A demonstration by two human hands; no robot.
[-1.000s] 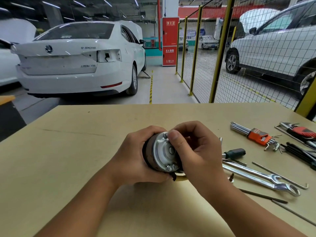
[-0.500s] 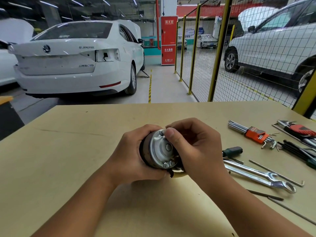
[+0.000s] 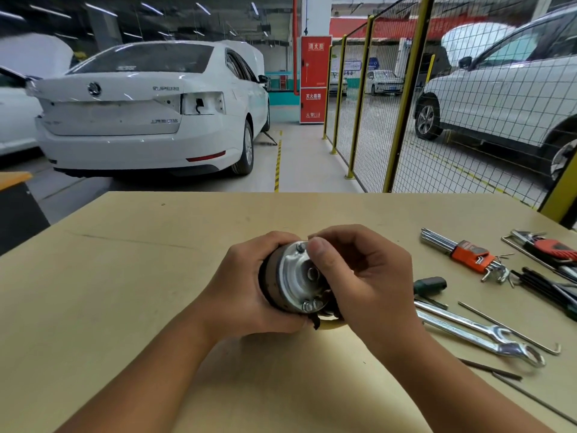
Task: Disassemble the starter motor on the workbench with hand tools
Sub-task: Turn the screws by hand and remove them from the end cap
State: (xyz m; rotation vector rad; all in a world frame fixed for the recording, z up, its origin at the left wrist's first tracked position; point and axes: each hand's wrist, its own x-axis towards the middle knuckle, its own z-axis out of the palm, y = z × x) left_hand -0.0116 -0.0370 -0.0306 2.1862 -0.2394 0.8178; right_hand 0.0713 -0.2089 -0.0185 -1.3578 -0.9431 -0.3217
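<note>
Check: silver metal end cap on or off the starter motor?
On. The silver metal end cap sits flush on the motor body, bolts in place, both hands gripping.

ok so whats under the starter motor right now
A dark strap-like piece hangs below the starter motor, with a pale yellowish curved edge on the workbench. The left hand and right hand cover the rest, so what else lies beneath cannot be seen.

The left hand (image 3: 246, 292) grips the dark cylindrical starter motor (image 3: 292, 279) with its silver end cap above the tan wooden counter (image 3: 125, 276); the right hand (image 3: 359, 276) curls round its other side, thumb on the cap; chrome open-ended spanners (image 3: 477, 334) lie well right.
</note>
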